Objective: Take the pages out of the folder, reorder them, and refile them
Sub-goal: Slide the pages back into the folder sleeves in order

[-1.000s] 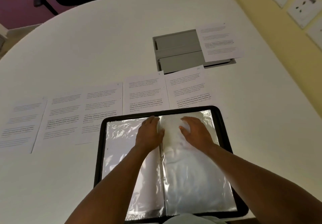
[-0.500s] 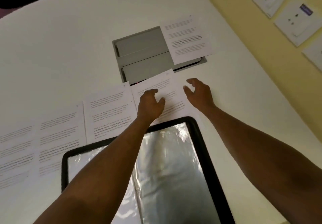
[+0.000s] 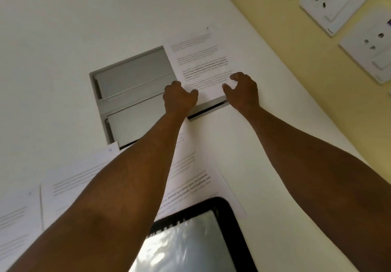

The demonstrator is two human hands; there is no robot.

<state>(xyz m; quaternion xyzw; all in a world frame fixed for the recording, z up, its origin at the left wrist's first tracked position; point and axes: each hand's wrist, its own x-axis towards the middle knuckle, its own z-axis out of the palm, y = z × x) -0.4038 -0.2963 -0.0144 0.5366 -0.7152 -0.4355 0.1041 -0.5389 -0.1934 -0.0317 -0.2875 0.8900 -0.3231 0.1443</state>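
A printed page (image 3: 198, 60) lies far out on the white table (image 3: 63, 49), half over a grey recessed box (image 3: 131, 81). My left hand (image 3: 179, 98) curls its fingers at the page's lower left corner, thumb on the paper. My right hand (image 3: 243, 89) rests curled, spread fingertips on the page's lower right edge. The black folder (image 3: 232, 214) lies open at the bottom, with a shiny clear sleeve (image 3: 186, 242) showing. Several other printed pages (image 3: 84, 178) lie in a row between folder and box, partly hidden by my left forearm.
The yellow wall at the right carries white sockets (image 3: 332, 1), close to the table's right edge. The grey box has two flap lids and a dark slot (image 3: 207, 113) at its near right side.
Both hands left the folder's sleeve, passed over the row of pages and reached the far page on the grey box. The view moved forward with them.
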